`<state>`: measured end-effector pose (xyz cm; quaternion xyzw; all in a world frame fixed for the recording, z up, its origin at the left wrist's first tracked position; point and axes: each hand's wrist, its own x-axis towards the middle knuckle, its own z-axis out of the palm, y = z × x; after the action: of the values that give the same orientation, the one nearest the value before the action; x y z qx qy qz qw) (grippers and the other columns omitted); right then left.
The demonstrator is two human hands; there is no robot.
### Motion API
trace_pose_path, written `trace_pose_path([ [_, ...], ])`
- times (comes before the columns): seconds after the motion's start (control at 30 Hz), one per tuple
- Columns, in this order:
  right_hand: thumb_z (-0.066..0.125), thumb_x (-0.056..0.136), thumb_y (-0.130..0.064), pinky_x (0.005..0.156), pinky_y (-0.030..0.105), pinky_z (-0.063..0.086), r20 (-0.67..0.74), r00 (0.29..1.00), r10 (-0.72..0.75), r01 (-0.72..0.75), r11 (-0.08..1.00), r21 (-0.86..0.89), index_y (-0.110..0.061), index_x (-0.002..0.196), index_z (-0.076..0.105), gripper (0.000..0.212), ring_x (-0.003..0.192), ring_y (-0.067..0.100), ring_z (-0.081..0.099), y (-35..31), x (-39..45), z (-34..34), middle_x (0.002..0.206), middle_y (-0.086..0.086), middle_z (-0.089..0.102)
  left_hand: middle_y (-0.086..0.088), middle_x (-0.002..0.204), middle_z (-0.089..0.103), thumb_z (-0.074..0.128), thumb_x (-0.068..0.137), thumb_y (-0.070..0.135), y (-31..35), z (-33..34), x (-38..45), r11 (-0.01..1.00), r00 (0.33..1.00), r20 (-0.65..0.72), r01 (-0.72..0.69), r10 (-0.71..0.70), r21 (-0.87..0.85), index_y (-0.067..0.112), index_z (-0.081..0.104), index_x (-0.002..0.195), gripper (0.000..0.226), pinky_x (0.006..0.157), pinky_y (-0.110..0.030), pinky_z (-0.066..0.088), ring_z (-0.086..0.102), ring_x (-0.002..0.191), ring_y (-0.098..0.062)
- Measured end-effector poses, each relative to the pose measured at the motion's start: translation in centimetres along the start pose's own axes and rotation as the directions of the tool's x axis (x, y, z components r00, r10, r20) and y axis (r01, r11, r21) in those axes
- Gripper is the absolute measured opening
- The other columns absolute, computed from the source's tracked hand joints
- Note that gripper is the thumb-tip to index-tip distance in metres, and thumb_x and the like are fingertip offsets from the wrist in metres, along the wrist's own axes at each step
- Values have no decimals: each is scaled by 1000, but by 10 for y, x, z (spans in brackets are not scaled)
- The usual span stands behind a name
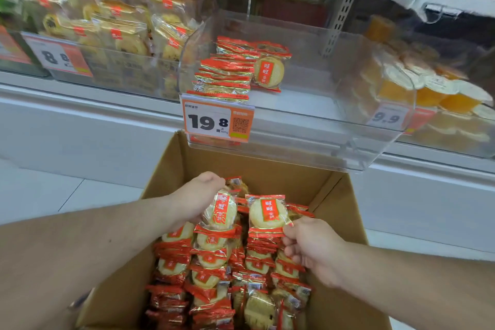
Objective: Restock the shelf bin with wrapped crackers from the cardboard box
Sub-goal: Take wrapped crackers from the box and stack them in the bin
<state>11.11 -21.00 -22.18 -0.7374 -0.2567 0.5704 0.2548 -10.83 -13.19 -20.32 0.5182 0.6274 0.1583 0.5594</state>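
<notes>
Holding a wrapped cracker (220, 210) above the rows in the cardboard box (171, 169), the left hand (197, 199) had its fingers curled around the packet from above. Just beside it, the right hand (310, 246) pinched the lower corner of a second cracker packet (267, 213), which stood upright at the top of its row. Both packets were inside the box, not yet lifted toward the clear shelf bin (308, 126) directly above. That bin held only a small stack of crackers (227, 75) at its left side, with most of its floor bare, while the box looked nearly full. Judging by this, restocking had barely begun and many transfers remained. An orange price tag (218, 122) marked the bin's front.
</notes>
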Motion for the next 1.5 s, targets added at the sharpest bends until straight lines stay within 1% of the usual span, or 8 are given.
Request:
trace_pose_path([
  [0.23,57,97,-6,57,26,47,199,963,-184,149,973,175,-6,95,59,3,58,15,60,-25,-67,-1,72,7,64,3,105,74,41,94,63,19,7,-30,942,974,224,43,35,-334,37,61,105,35,89,-46,50,69,97,-18],
  [0.5,80,72,-20,62,26,46,68,920,-386,391,896,-210,-19,109,60,42,73,12,64,-61,-86,-3,91,1,68,1,94,73,78,79,6,54,-2,-66,912,919,67,-375,390,-166,32,54,115,51,79,-44,60,72,85,-18],
  [0.67,73,84,-10,45,13,44,255,839,-480,483,874,52,-10,113,61,31,57,4,66,-99,-110,-10,82,-2,74,15,79,63,77,79,9,79,-11,-87,786,778,109,-616,618,-59,42,51,115,55,56,-31,54,63,63,-7],
  [0.77,74,77,-15,39,15,31,278,804,-526,538,842,36,-13,89,64,15,42,5,47,-120,-120,-14,60,-4,64,22,86,56,77,69,41,89,-17,-92,721,722,28,-692,692,40,59,40,122,67,69,-31,53,58,73,2],
  [0.9,75,63,-29,43,21,19,114,774,-622,615,783,94,-16,76,61,24,43,8,33,-161,-123,-29,59,1,58,20,110,53,60,69,54,102,-33,-89,603,544,-315,-788,778,127,52,38,118,54,77,-16,46,55,94,-5],
  [1.03,75,82,-14,44,22,23,-104,674,-732,734,679,-26,-16,83,58,16,44,9,34,-218,-92,-45,61,0,55,8,121,41,60,75,39,104,-55,-69,621,356,-521,-580,776,528,20,44,129,59,98,-24,30,40,117,-12],
  [1.23,75,84,-12,44,21,24,-135,845,-518,480,844,-239,-19,89,60,17,51,10,37,-271,10,-35,71,1,59,0,151,27,65,89,33,105,-55,-45,761,528,-552,-509,645,402,20,22,150,76,109,-27,20,25,139,-15],
  [1.5,81,79,-12,63,32,57,-232,830,-507,457,857,-236,-6,105,60,34,68,17,59,-289,72,-7,89,8,65,8,152,26,64,91,28,105,-51,-40,765,562,-537,-570,629,300,26,16,151,77,113,-30,32,28,136,-6],
])
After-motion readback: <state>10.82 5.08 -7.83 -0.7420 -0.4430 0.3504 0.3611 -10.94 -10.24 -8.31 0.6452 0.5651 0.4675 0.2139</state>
